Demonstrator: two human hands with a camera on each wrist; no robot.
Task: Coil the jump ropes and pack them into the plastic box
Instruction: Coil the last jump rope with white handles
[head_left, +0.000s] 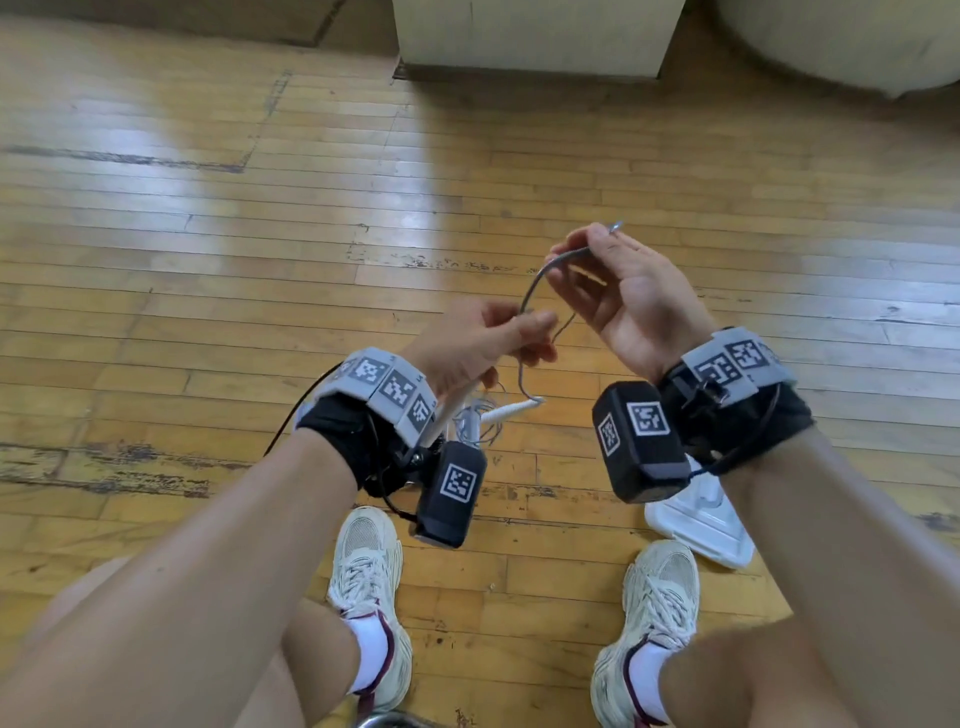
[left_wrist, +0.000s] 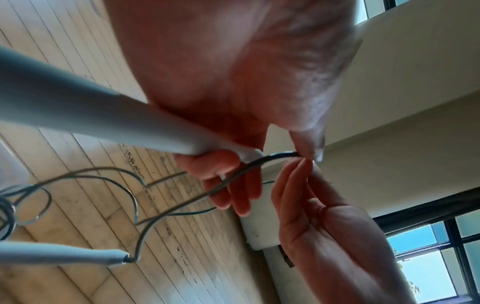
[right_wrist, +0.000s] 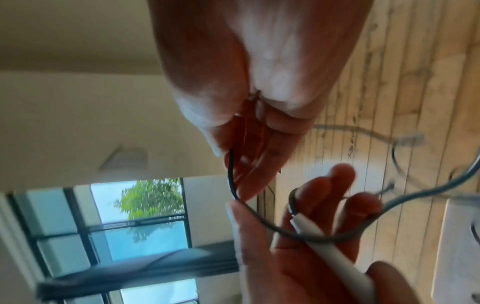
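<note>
While the left hand (head_left: 480, 343) curls round a white handle (left_wrist: 109, 121), pinching the grey rope (head_left: 535, 291), the right hand (head_left: 618, 296) pinches that rope farther up; the plastic box (head_left: 701, 525) sits near right on the floor.

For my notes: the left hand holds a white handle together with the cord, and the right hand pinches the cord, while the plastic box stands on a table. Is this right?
Not quite: the plastic box lies on the wooden floor by the right shoe, as the head view shows. The left hand does hold the white handle and cord; the right hand pinches it.
</note>
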